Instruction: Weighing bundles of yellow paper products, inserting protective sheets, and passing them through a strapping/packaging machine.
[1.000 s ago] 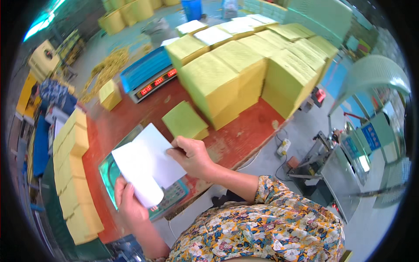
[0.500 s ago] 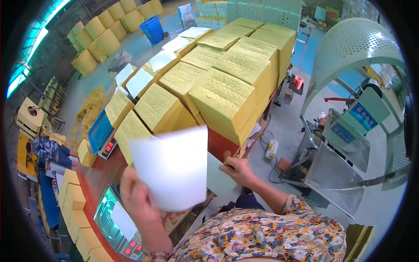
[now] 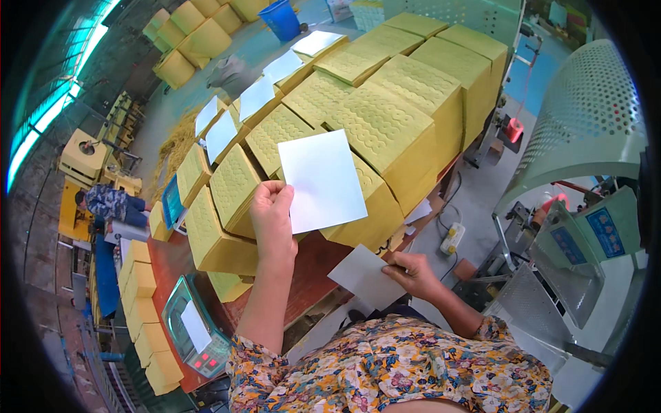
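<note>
A white square sheet of paper (image 3: 322,182) is pinched at its left edge by my left hand (image 3: 273,212), thumb on top. It is held up in front of the stacks of yellow embossed paper (image 3: 392,124), hiding part of them; whether it touches them I cannot tell. Closer to my body, my right hand (image 3: 414,274) pinches the right corner of a second, greyer sheet of paper (image 3: 363,281), which slants beside the front edge of the red table (image 3: 310,265). Several more white sheets (image 3: 256,98) lie on the yellow stacks along the left side.
A digital scale (image 3: 180,303) with a white sheet on its pan stands on the table's left part. Yellow blocks (image 3: 148,337) line the left edge. A perforated machine guard (image 3: 571,117) and a power strip (image 3: 452,239) are on the right. Another person (image 3: 113,205) works far left.
My left hand has carried its sheet forward, closer to the yellow stacks, and the sheet has tilted. My right hand still holds its sheet, now more fully in view. The whole view has shifted.
</note>
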`<move>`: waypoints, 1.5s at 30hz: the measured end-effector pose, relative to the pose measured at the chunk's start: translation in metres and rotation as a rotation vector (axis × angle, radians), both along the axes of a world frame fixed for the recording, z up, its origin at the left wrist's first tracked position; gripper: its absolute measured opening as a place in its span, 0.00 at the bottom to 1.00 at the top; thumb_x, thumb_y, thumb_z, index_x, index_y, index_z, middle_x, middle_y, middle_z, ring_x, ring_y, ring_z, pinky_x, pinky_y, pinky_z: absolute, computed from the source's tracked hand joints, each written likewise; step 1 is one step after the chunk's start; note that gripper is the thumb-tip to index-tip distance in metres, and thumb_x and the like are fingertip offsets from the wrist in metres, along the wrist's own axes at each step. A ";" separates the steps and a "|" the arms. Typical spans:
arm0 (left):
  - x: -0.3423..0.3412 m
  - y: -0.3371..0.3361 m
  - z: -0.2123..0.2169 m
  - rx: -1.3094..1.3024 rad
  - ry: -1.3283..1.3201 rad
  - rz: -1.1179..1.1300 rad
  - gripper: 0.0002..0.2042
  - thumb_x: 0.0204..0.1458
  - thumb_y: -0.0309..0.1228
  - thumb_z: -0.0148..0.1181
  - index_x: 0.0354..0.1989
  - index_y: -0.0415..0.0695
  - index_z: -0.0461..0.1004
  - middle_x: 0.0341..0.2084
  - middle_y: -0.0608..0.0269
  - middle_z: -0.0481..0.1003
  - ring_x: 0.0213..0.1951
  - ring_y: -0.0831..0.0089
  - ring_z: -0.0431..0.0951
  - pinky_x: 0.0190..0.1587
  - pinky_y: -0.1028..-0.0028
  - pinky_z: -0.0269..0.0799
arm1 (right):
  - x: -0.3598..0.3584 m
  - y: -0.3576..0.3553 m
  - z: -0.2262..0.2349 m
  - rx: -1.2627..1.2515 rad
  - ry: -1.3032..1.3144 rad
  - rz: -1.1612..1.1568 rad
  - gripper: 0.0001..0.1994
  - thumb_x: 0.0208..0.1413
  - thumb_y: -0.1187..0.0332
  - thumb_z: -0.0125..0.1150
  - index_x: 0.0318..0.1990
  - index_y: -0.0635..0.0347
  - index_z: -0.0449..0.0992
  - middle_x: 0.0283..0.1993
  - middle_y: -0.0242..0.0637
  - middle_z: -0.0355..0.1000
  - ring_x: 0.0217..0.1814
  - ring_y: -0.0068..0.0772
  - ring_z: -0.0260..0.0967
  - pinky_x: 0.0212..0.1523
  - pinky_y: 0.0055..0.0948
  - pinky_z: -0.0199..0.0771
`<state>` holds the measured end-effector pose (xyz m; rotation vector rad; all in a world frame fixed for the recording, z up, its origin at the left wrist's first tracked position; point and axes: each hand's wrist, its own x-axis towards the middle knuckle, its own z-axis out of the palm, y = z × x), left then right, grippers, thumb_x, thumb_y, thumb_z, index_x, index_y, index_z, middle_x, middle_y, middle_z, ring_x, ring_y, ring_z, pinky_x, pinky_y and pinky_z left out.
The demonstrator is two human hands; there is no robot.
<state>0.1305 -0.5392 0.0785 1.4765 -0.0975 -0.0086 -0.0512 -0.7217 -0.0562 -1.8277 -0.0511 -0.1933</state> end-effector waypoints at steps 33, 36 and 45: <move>-0.022 -0.008 0.024 -0.049 0.257 0.032 0.04 0.57 0.29 0.55 0.32 0.46 0.68 0.20 0.70 0.69 0.17 0.83 0.64 0.15 0.82 0.54 | 0.005 -0.004 -0.030 0.046 0.047 0.106 0.08 0.58 0.69 0.63 0.33 0.64 0.73 0.26 0.45 0.70 0.26 0.38 0.71 0.29 0.34 0.70; -0.025 -0.008 0.019 -0.010 0.270 0.047 0.04 0.57 0.29 0.56 0.33 0.45 0.68 0.20 0.70 0.70 0.17 0.82 0.65 0.15 0.81 0.55 | 0.005 -0.004 -0.031 0.050 0.058 0.115 0.08 0.57 0.68 0.63 0.33 0.64 0.72 0.26 0.46 0.71 0.26 0.40 0.71 0.28 0.35 0.70; -0.031 -0.010 0.018 0.062 0.222 0.062 0.05 0.58 0.30 0.56 0.33 0.44 0.68 0.16 0.71 0.67 0.13 0.84 0.61 0.13 0.82 0.52 | 0.006 -0.004 -0.029 0.039 0.064 0.109 0.08 0.57 0.69 0.63 0.32 0.64 0.72 0.25 0.46 0.71 0.25 0.41 0.71 0.28 0.35 0.69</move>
